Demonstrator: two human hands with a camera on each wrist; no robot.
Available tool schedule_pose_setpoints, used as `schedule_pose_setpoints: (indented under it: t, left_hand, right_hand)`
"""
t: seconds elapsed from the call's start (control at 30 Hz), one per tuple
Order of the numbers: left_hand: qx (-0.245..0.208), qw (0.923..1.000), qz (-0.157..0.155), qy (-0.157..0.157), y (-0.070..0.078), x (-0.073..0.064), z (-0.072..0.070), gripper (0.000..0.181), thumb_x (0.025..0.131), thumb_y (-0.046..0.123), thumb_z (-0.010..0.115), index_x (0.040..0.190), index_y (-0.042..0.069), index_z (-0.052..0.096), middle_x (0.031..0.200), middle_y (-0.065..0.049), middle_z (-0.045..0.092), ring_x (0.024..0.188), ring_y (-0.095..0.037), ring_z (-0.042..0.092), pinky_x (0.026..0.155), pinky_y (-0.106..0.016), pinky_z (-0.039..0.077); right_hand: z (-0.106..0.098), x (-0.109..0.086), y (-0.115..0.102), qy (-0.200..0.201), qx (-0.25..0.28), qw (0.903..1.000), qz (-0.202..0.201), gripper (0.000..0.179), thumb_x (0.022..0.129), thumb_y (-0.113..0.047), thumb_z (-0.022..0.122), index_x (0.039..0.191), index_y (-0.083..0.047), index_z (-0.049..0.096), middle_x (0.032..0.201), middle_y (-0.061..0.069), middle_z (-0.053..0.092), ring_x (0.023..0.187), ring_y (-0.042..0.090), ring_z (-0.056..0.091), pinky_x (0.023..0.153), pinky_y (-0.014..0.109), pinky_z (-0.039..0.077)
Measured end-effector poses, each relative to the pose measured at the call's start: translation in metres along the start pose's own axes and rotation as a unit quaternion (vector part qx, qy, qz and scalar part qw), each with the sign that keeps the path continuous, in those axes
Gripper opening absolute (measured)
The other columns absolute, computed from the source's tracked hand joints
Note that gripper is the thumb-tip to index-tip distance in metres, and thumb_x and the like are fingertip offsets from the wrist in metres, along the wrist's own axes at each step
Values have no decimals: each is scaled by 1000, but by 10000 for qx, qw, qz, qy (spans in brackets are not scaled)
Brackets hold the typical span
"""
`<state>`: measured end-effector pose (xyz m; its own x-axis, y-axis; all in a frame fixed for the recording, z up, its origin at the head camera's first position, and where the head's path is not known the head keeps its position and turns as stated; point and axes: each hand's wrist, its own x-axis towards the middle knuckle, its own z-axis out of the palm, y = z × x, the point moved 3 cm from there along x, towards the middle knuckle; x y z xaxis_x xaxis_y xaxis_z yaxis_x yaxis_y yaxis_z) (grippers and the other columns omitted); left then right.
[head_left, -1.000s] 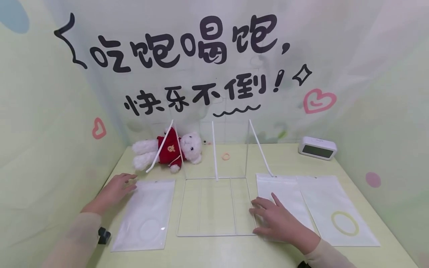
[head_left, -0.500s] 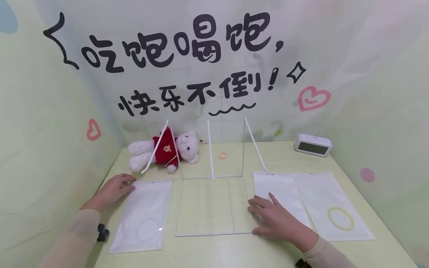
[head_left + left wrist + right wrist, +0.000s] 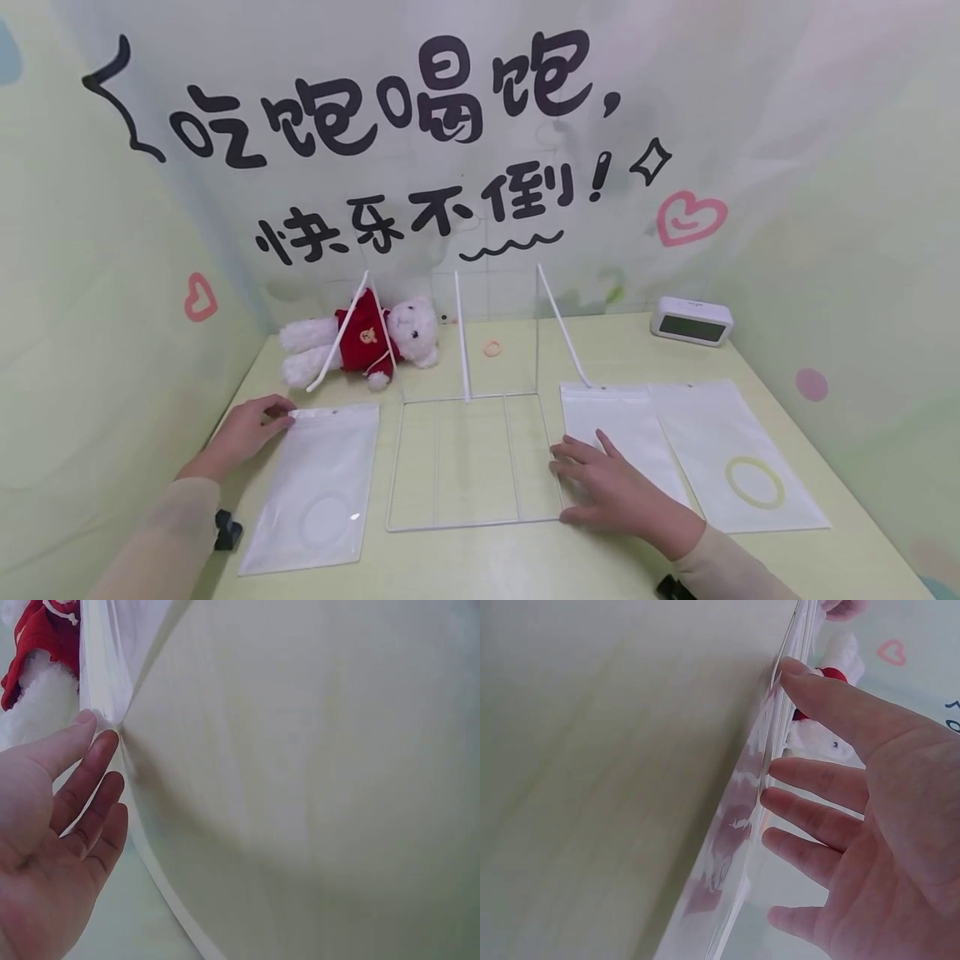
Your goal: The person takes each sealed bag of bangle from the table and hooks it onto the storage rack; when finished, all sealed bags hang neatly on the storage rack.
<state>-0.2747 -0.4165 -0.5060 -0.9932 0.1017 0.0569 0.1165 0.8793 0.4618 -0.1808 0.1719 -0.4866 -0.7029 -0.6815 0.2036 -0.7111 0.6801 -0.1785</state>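
Observation:
My left hand (image 3: pixel 247 429) is at the top left corner of a white zip bag (image 3: pixel 318 467) with a pale ring mark, left of the wire rack. In the left wrist view, the thumb and index finger (image 3: pixel 105 746) pinch that bag's corner. My right hand (image 3: pixel 618 487) lies over the inner of two overlapping bags (image 3: pixel 630 408) on the right, its fingers fairly straight and spread. Seen from the right wrist, the fingertips (image 3: pixel 776 799) are right at a bag's edge. Beside it is the outer bag (image 3: pixel 720 425) with a yellow ring.
A white wire rack (image 3: pixel 474 527) with slanting prongs stands mid-table. Behind it lie a white plush bear (image 3: pixel 412 329) in a red top and a small peach ring (image 3: pixel 492 348). A digital clock (image 3: pixel 692 323) sits at the back right. Printed fabric walls enclose the table.
My left fingers have come down and together onto the left bag's top corner. The right hand has barely moved over its bag. The head view has shifted slightly.

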Motion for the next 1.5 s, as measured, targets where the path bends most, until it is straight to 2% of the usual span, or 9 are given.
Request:
schedule_pose_setpoints:
  t: [0.13,0.3,0.43,0.6,0.87,1.1,1.3,1.5]
  left_hand:
    - [-80,9999,-135,32,1,-4,-2,17,96,15,73,111,7,70,102,-8,73,95,-23,65,80,-34,55]
    - [-272,9991,-302,84,-1,-13,-5,12,98,17,71,105,7,68,95,-6,70,87,-19,61,67,-24,51]
    - [-402,9982,-438,101,-3,-21,-8,12,100,18,69,103,7,68,92,-5,69,82,-16,58,61,-23,49]
    - [-313,9985,-377,257,1,-28,-13,13,100,22,70,102,10,69,93,-4,70,85,-15,60,63,-23,49]
    - [-287,9985,-186,430,21,-41,-26,16,100,29,69,102,14,68,93,-2,70,83,-9,61,65,-24,49]
    - [-237,9984,-101,509,40,-52,-47,20,101,36,67,105,16,69,95,-4,71,80,-5,59,62,-24,50]
    - [-277,9975,81,649,56,-59,-60,17,101,33,68,105,17,69,94,-4,71,76,-5,58,64,-21,50]
    - [-271,9949,402,881,79,-65,-69,10,99,29,71,101,19,69,91,2,70,77,-3,58,67,-16,49]
  right_hand:
    - [0,1,-1,-35,6,10000,9,63,76,-41,87,125,-6,71,140,11,64,135,37,57,110,75,35]
    - [0,2,-1,-85,-31,10000,35,62,77,-42,87,126,-6,71,141,11,63,136,36,56,111,74,35]
    - [0,3,-2,-61,-37,10000,-2,62,77,-41,87,126,-6,71,142,11,63,136,36,57,111,74,35]
    - [-1,3,-2,-107,-40,9999,21,62,77,-41,86,126,-6,71,142,11,63,137,36,56,111,74,35]
    - [-1,2,-2,-180,-33,9998,78,63,77,-41,86,126,-6,71,143,11,63,137,36,56,113,73,34]
    - [-1,3,-2,-194,-33,9997,118,62,78,-41,86,126,-6,71,143,11,62,137,36,56,113,72,35]
    - [-2,3,-3,-192,36,9997,124,62,77,-40,87,126,-5,71,143,12,63,136,36,56,113,72,35]
    - [-2,2,-4,-211,86,9996,136,61,77,-39,87,125,-5,71,142,12,63,135,36,57,112,73,35]
